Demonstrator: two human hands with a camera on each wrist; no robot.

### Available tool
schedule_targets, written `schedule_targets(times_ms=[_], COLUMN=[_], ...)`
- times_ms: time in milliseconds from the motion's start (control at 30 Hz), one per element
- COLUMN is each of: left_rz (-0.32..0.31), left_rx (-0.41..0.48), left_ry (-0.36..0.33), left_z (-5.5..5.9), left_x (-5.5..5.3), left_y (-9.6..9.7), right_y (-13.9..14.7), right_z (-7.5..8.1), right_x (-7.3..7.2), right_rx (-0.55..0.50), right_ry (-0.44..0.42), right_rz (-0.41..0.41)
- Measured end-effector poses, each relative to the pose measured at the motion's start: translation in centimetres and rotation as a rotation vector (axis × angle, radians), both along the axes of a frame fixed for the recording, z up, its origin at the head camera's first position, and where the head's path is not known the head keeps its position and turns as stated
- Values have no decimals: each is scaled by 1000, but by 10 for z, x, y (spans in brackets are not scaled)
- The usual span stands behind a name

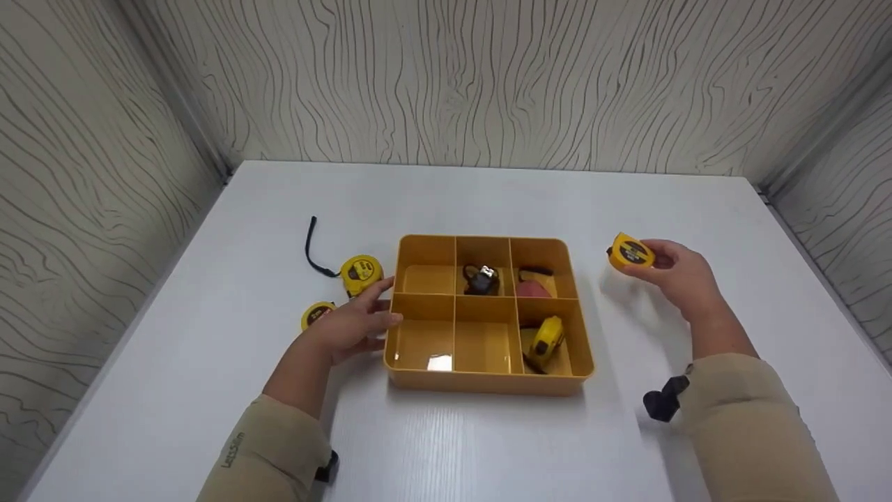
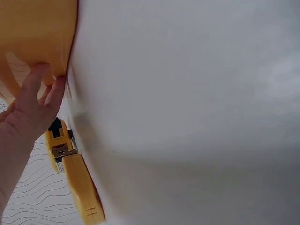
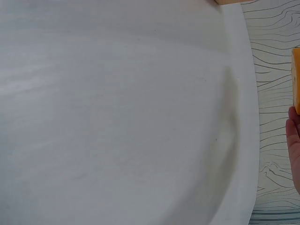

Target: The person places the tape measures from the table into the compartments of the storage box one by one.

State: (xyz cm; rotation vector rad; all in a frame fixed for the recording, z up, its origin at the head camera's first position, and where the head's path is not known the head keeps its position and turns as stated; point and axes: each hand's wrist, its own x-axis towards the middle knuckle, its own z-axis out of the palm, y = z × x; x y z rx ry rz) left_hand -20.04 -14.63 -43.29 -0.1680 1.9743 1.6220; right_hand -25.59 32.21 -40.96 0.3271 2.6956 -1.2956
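My right hand (image 1: 686,275) pinches a yellow tape measure (image 1: 632,252) by its right end, above the table to the right of an orange divided box (image 1: 488,382). Only the edge of that tape measure (image 3: 296,79) and some fingertips enter the right wrist view. My left hand (image 1: 352,324) rests against the box's left wall, fingers spread and mostly straight; in the left wrist view its fingertips touch the outer wall (image 2: 42,33). Beside this hand lie two more yellow tape measures, one (image 1: 362,270) with a black strap (image 1: 310,244), the other (image 1: 315,314) partly hidden by the hand.
In the box, the front right compartment holds a yellow tape measure (image 1: 548,336). A black item with a shiny metal part (image 1: 482,279) lies in the back middle one, a reddish item (image 1: 533,288) with a black strap in the back right. Wood-grain panels (image 1: 474,84) surround the white table (image 1: 446,446).
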Motion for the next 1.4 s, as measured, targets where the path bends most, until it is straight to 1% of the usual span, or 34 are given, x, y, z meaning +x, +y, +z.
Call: schedule_targets(times_ms=[267,500,667,833,1067,1267,1400], left_rz=[11,-8,-16,-15,-18,-21,-10], left_rx=[-12,35,36,41,60,59,50], left_ry=[0,4,9,4,1,3,5], left_z=[0,0,2,2,0,-1,0], left_x=[0,1,1,1,-1,-1,0], left_y=[1,0,-1,-1,-2,-2,0], right_y=[-2,-6,-12,-22,-43,-58,-67], right_z=[14,19,26,34,46,52,55], right_x=[-2,2,3,6,10,11,13], right_rx=[-8,3,8,26,57,64,86], right_ry=[47,107,109,116,174,174,182], right_rz=[46,92,136,187,266,324,392])
